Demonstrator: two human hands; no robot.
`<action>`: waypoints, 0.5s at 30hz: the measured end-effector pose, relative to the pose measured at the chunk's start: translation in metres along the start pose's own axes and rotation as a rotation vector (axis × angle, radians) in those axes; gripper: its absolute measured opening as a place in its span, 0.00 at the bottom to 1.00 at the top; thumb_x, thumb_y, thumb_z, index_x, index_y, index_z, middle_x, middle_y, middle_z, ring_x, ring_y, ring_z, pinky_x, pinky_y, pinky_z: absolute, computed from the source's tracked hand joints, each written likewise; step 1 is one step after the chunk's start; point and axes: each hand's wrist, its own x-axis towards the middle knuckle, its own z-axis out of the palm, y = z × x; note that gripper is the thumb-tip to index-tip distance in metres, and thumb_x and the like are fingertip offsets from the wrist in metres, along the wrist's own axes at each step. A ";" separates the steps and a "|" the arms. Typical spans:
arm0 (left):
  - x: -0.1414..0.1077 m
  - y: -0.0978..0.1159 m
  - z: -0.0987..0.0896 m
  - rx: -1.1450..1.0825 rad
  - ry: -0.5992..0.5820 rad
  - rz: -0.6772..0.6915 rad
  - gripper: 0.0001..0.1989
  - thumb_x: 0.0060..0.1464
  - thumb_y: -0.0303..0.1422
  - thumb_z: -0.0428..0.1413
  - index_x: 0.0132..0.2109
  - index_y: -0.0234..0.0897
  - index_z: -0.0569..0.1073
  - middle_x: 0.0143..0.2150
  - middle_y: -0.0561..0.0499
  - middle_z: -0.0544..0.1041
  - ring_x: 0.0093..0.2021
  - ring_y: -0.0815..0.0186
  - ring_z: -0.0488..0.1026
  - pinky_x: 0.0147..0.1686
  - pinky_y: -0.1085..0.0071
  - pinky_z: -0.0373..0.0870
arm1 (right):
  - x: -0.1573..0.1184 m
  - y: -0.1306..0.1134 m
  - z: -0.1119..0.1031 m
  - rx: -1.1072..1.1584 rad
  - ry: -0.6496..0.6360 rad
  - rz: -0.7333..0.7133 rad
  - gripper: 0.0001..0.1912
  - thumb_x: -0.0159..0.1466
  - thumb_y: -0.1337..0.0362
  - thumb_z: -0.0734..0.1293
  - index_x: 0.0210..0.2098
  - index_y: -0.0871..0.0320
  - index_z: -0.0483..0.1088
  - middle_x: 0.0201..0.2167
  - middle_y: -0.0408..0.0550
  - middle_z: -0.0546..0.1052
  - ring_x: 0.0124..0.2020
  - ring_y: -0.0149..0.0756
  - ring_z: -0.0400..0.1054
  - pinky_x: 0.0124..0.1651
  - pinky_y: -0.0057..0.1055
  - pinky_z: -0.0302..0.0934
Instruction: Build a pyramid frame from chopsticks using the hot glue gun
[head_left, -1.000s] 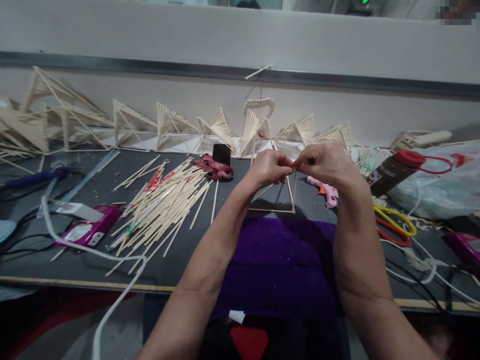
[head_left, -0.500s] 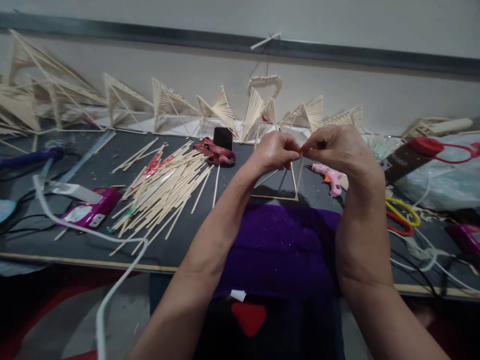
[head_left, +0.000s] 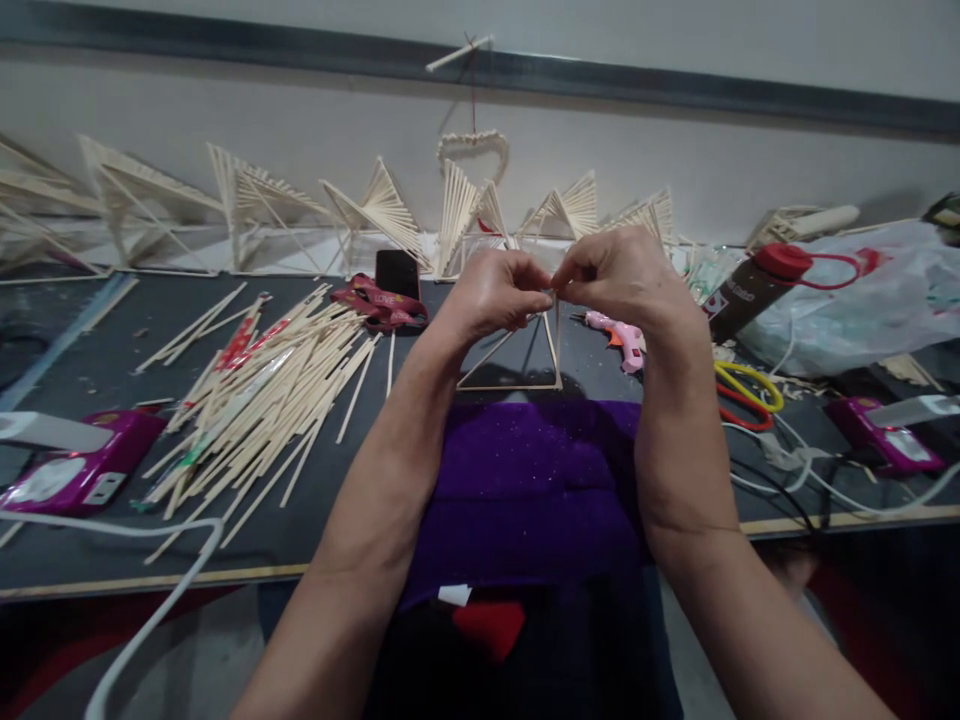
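A thin wooden stick frame (head_left: 510, 387) stands on the dark table, just beyond a purple cloth (head_left: 525, 490). At the top corner of this frame my left hand (head_left: 502, 290) is pinched, its fingertips close to those of my right hand. My right hand (head_left: 619, 275) is pinched at the same corner from the other side. Whatever lies between the fingertips is too small to tell apart from the frame's top. Right of the frame lies a pink glue gun (head_left: 619, 338), partly behind my right wrist.
Loose sticks (head_left: 277, 410) cover the table's left part, near a phone (head_left: 398, 275) and red lanyard (head_left: 382, 305). Fan-shaped stick models (head_left: 386, 210) line the wall. At right are a bottle (head_left: 757, 285), a plastic bag (head_left: 862, 310), cables and a magenta power strip (head_left: 885, 435).
The view has shifted to the right, so the table's things appear further left. Both hands remain pinched together at the frame's top.
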 end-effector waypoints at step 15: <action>0.009 -0.018 -0.001 0.129 0.191 0.249 0.20 0.44 0.26 0.69 0.47 0.38 0.78 0.42 0.51 0.83 0.34 0.68 0.78 0.29 0.75 0.73 | 0.000 0.000 0.001 0.043 0.019 0.017 0.12 0.60 0.66 0.69 0.36 0.61 0.86 0.26 0.49 0.81 0.33 0.37 0.75 0.38 0.34 0.61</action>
